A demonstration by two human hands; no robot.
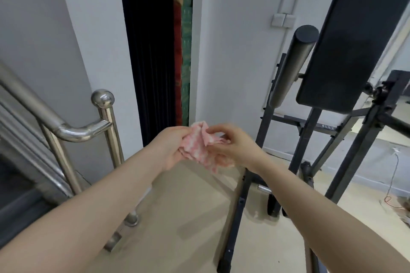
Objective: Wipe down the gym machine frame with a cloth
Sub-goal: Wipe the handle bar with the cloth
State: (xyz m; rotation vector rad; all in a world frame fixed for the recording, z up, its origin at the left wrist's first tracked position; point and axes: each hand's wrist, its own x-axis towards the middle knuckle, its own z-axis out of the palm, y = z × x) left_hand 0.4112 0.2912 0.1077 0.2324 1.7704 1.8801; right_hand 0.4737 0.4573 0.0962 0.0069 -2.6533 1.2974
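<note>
Both bare forearms reach forward from the bottom corners and meet in the middle of the room, where the two hands work a pink-and-white patterned cloth (200, 147) held in the air between them. The left hand (172, 149) has its fingers curled round the left side of the bunched cloth, palm turned inward, so most of its fingertips are buried in the folds. The right hand (230, 145) comes in from the other side with the wrist bent, thumb and forefinger pinching an upper fold while the lower fingers curl under the hanging part; how those lower fingers sit I cannot tell, since the fabric covers them. The cloth is crumpled, a corner drooping below the hands, touching nothing else. The gym machine frame (310, 139), black square tubing with a small white label on a crossbar, stands just to the right of the hands and behind the right forearm, which hides part of its lower upright. A black padded backrest (355, 40) leans up to the right, its top corner cut off by the edge, and a black foam roller (292, 64) juts beside it. To the left stands a polished steel stair railing (104, 122) with a ball-topped post; its rails run out of sight at the left edge. A dark curtain (150, 51) hangs in a gap in the white wall.
</note>
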